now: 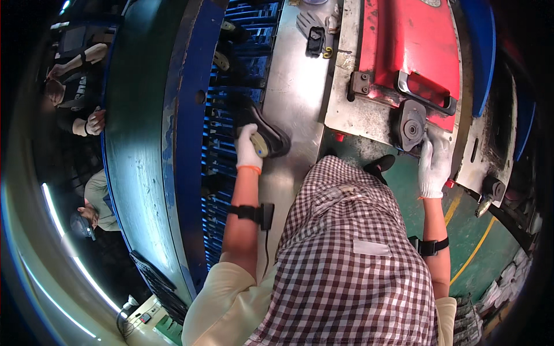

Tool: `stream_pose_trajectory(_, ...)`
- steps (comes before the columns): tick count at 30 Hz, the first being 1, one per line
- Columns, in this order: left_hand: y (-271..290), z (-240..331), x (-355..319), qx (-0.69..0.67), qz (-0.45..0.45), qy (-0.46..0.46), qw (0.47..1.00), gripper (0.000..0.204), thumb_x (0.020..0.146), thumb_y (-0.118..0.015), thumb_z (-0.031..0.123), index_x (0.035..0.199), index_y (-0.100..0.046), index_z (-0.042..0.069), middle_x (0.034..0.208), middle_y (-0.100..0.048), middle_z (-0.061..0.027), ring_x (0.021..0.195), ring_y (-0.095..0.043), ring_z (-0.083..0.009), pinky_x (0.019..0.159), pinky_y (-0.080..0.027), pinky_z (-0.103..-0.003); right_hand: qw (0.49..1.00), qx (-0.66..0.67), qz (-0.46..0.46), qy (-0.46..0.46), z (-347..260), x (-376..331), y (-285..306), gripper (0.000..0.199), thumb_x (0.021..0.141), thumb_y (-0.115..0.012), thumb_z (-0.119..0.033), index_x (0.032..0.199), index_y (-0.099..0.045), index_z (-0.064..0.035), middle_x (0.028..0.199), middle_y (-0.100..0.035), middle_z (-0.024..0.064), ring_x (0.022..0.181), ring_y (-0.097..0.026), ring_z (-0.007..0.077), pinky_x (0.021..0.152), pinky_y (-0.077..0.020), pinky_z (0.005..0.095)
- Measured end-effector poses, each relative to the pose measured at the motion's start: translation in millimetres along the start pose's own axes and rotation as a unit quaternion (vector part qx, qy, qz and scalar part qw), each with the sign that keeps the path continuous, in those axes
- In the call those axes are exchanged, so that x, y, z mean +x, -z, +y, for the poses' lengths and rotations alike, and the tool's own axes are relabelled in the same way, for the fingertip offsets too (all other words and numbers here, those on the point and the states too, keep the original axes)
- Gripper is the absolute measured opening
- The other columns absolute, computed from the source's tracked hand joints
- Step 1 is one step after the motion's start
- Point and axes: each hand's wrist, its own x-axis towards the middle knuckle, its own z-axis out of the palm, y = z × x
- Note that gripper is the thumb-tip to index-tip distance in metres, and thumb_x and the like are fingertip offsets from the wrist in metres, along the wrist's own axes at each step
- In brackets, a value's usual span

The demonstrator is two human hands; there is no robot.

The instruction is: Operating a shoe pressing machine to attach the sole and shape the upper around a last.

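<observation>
My left hand (248, 147), in a white glove with an orange cuff, is closed around a black shoe (276, 134) with a yellowish-beige last inside it. It holds the shoe where the blue rack meets the metal ledge. My right hand (434, 166), also in a white glove, lies with its fingers stretched out against the front edge of the red machine (415, 43). Its fingertips are close to a dark grey block with a round hub (412, 127); I cannot tell whether they touch it. A black handle (424, 95) is just above that block.
A blue-slatted rack (216, 138) with more shoes runs along a blue frame and a dark belt (135, 144). Grey gloves (314, 24) and a small black device (315, 41) lie on the metal ledge (291, 86). Two people are at the left; another machine plate (490, 127) stands right.
</observation>
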Motion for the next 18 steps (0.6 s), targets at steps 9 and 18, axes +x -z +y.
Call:
stream_pose_trajectory(9,-6.2,77.2,138.1,0.104,0.102,-0.208,0.967,0.083,0.077,-0.080,0.013,0.150,-0.042,0.004,0.111,-0.064,-0.0090,0.087,-0.063,-0.0223,0.076,-0.055,-0.041,0.991,-0.051,-0.102,-0.075,19.9,-16.6,-5.2,0.020,0.101,-0.060,-0.010,0.116,-0.072,-0.0034,0.102,-0.072,0.0144,0.096,-0.070,0.0295,0.090,-0.0544,0.0383)
stream_pose_trajectory(18,-17.9,71.2,174.1,0.448,0.213,-0.152,0.855,0.096,0.100,-0.065,0.035,0.168,-0.003,0.006,0.164,-0.035,-0.0288,0.148,-0.043,-0.0419,0.122,-0.035,-0.050,0.993,-0.036,-0.082,-0.081,16.6,-15.9,-8.1,0.019,0.101,-0.060,-0.010,0.113,-0.073,-0.0027,0.097,-0.071,0.0141,0.091,-0.070,0.0296,0.087,-0.0547,0.0383)
